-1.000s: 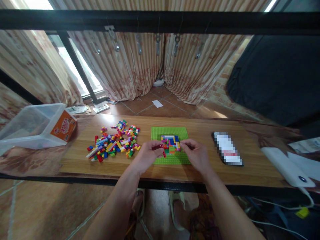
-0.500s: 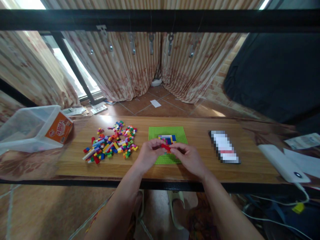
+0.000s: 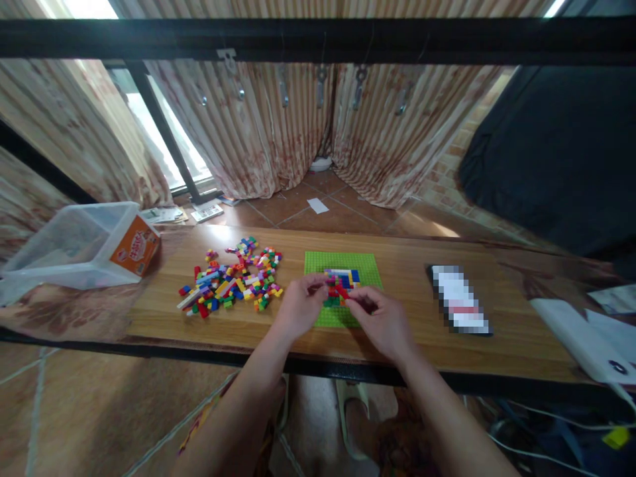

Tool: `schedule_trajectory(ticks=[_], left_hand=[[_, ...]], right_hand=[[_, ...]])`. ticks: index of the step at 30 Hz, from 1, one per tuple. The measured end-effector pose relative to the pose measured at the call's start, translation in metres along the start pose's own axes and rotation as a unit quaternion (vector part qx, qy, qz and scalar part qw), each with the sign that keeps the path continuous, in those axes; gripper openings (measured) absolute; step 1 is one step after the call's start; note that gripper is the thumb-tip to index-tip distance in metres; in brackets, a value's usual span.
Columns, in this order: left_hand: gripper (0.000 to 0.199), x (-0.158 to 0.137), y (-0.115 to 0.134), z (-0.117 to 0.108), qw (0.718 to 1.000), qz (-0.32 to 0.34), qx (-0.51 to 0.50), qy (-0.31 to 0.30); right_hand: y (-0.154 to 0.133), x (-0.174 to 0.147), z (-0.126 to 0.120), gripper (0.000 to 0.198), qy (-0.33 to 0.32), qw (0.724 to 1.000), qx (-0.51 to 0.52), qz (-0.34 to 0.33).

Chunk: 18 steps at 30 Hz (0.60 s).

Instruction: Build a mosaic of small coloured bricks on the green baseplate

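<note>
Nearest: the person's two hands, reaching in over the wooden table (image 3: 163, 324). Right hand (image 3: 381, 319): thumb and forefinger pinched on a long red brick (image 3: 342, 292). Left hand (image 3: 301, 306): fingers curled, tips close together by the brick's other end; cannot tell whether they grip it.

Brick location: over the green baseplate (image 3: 368, 270), at the low multicoloured build (image 3: 352, 275); seated or raised, cannot tell.

Handling (judged): very light, stiff plastic, smooth, hard to break, easily dropped. Best hold: fingertips on the long sides, studs and underside left free.

Left of the baseplate, well apart: loose bricks (image 3: 233, 281), heaped. Right: a phone (image 3: 460, 301), screen blurred out. Beyond the heap, far left: clear tub (image 3: 64, 248), orange label. Farthest: striped curtains (image 3: 258, 146).
</note>
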<state>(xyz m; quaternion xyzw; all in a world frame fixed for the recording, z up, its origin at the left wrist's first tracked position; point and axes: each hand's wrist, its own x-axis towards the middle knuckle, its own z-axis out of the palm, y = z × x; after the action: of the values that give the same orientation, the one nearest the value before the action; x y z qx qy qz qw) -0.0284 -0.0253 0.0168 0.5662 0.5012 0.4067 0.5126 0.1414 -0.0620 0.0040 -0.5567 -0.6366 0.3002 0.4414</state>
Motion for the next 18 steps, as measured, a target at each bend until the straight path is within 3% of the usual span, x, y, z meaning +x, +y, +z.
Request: schedule_trajectory(ticks=[2, 5, 12, 18], left_hand=[[0.025, 0.001, -0.003, -0.003, 0.994, 0.011, 0.112, 0.015], [0.028, -0.001, -0.003, -0.005, 0.979, 0.021, 0.201, 0.004], [0.034, -0.005, 0.005, -0.001, 0.948, 0.022, 0.311, -0.066], [0.041, -0.006, 0.008, -0.001, 0.942, 0.003, 0.325, -0.082]], right_hand=[[-0.002, -0.004, 0.006, 0.009, 0.010, 0.996, -0.076, -0.036], [-0.005, -0.008, 0.016, 0.013, 0.025, 0.984, -0.151, -0.092], [0.004, -0.008, 0.034, 0.018, 0.050, 0.959, -0.246, -0.133], [0.010, -0.008, 0.038, 0.018, 0.058, 0.952, -0.270, -0.136]])
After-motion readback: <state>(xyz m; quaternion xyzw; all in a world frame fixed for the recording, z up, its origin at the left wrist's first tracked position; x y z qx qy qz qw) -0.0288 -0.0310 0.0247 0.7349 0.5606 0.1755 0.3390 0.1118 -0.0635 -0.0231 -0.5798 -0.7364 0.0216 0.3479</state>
